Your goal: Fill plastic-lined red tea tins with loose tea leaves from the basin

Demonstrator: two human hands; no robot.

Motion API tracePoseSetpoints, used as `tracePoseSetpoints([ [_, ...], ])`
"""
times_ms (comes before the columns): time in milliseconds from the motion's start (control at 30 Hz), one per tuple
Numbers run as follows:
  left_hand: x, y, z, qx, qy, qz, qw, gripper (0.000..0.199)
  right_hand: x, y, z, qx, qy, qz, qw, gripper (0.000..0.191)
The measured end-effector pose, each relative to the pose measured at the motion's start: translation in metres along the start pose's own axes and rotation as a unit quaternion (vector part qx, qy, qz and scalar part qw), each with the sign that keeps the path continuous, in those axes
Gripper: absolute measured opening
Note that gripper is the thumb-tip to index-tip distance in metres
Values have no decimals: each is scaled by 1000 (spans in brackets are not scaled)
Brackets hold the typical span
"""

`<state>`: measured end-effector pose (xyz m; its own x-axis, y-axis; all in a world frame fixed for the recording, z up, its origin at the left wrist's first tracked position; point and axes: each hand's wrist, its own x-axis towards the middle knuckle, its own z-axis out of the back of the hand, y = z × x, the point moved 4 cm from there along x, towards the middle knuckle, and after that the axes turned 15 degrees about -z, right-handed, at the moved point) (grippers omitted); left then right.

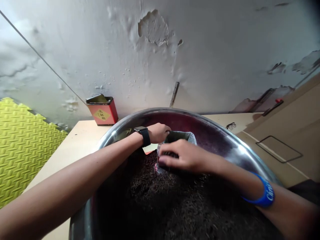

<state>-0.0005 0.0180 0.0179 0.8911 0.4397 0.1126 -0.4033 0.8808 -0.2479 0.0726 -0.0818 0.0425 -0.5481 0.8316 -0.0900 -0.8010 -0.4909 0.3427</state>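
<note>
A large shiny metal basin (pixel 172 111) holds a heap of dark, dry, loose leaves (pixel 160 183) that look like tea. Inside it, near the far wall, stands an open bag (pixel 191 137) with a crinkled silvery edge and a greenish-grey inside. My left hand (pixel 158 132), a black smartwatch on the wrist, is closed on the bag's far left edge. Over the bag's near side is my right hand (pixel 181 155), slightly blurred, with fingers curled round some dark leaves. A blue wristband (pixel 266 196) is on that arm. Much of the bag is hidden behind this hand.
On the pale table (pixel 82 133), left of the basin, stands a red tin (pixel 105 111) with its lid tilted on top. Glasses (pixel 231 126) lie to the right, near a cardboard-coloured panel (pixel 287 133). A peeling wall rises behind; yellow foam matting (pixel 22 150) is at far left.
</note>
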Motion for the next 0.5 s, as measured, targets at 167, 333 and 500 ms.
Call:
tracePoseSetpoints([
  [167, 0, 3, -1, -14, -1, -30, 999, 27, 18, -53, 9, -111, -108, -111, 982, 31],
  [333, 1, 6, -1, -31, -4, 2, 999, 32, 15, -62, 8, -128, -126, -94, 979, 34],
  [500, 0, 6, 1, -45, 0, 11, 999, 32, -6, -10, 9, -16, -149, -20, 988, 31],
])
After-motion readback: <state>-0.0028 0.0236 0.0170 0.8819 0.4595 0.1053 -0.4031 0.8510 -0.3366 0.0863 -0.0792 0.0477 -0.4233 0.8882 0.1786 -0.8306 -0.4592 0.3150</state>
